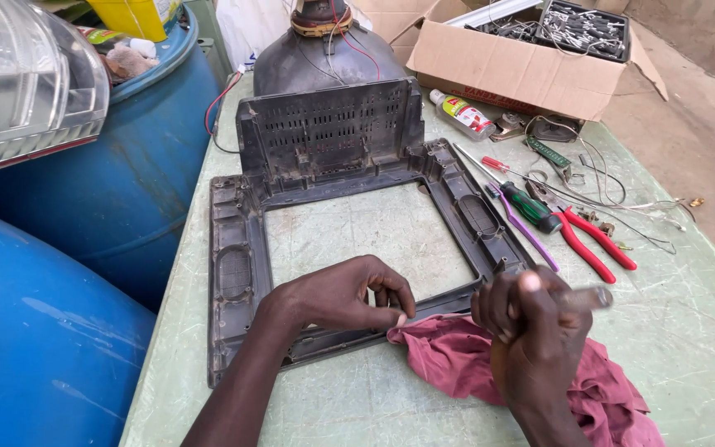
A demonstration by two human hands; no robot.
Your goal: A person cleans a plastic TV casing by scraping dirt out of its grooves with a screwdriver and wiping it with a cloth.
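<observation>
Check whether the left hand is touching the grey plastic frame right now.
Touching. The head view shows the left hand resting on the near rail of the grey plastic frame, its fingers pinched on the rail's edge beside the red cloth.

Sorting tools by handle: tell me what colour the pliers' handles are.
Red, on the pliers, clearest in the head view.

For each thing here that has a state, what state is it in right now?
Plastic frame: flat on the table, back panel upright.
Left hand: pinching the frame's near rail.
Right hand: closed around a small grey tool.
Red cloth: crumpled under the right hand.
Red pliers: lying with handles spread.
Cardboard box: flaps open.
Plastic bottle: lying on its side.
</observation>
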